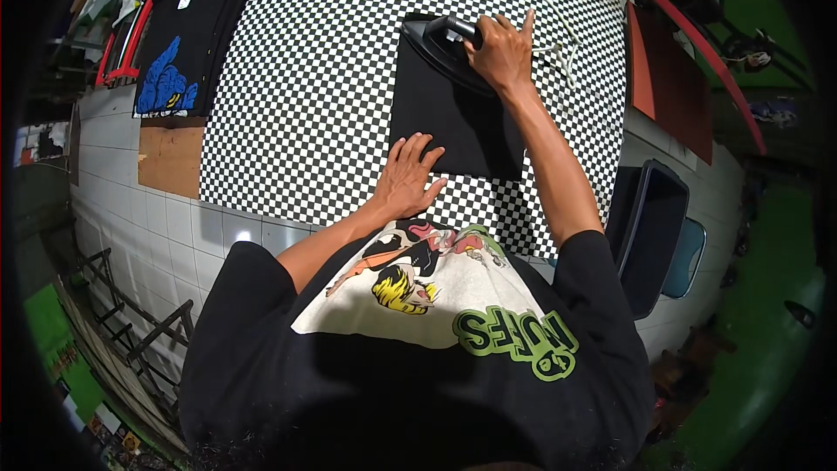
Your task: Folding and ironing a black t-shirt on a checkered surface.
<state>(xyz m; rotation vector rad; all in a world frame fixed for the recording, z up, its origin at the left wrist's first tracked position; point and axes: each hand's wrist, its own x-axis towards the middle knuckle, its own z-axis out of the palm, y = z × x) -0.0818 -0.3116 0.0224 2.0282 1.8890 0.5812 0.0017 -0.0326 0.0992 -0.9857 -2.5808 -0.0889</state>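
A folded piece of black cloth [444, 111] lies on a table covered with black-and-white checkered cloth [307, 98]. My right hand [505, 49] grips the handle of a black clothes iron [431, 46], which rests on the upper part of the black cloth, its tip pointing to the upper left. The index or little finger of that hand sticks out; which one is hard to tell. My left hand [410, 176] lies spread at the lower left edge of the black cloth, fingertips on it, holding nothing. A pale cord [562, 26] winds over the checkered cloth right of the iron.
Folded black T-shirts [189, 46], the top one with a blue print, lie on a brown board [171, 157] at the left. A dark plastic tub [654, 235] stands beside a blue-seated stool [685, 258] at the right. A reddish-brown board [673, 91] is beyond the table's right edge.
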